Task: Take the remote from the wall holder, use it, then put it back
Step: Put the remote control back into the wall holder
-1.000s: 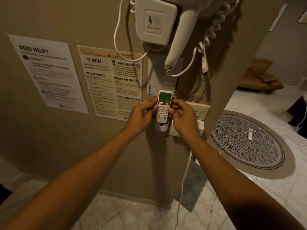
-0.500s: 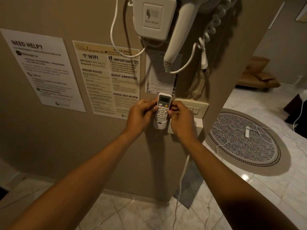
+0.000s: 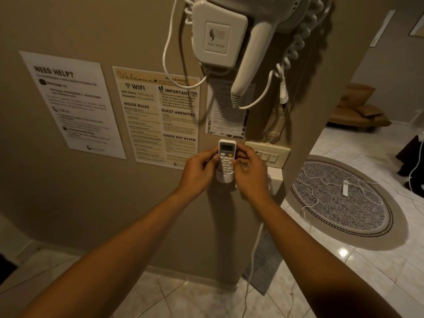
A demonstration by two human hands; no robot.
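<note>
remote [image 3: 226, 158] is sitting upright with its lower end in the wall holder [image 3: 225, 178], left hand [image 3: 199, 170] and right hand [image 3: 249, 172] both pinching its sides. judging by that, it is either being seated or lifted out; next comes a straight vertical slide.

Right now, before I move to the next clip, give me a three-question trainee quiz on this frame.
1. True or false: the remote has its lower end in the wall holder.
2. Which hands touch the remote? A) left hand only B) right hand only C) both
3. Fill in: the white appliance mounted above the remote is a ____.

Key:
1. True; its lower end sits in the holder.
2. C; fingers of both hands grip its sides.
3. Hair dryer, as its label reads.
</note>
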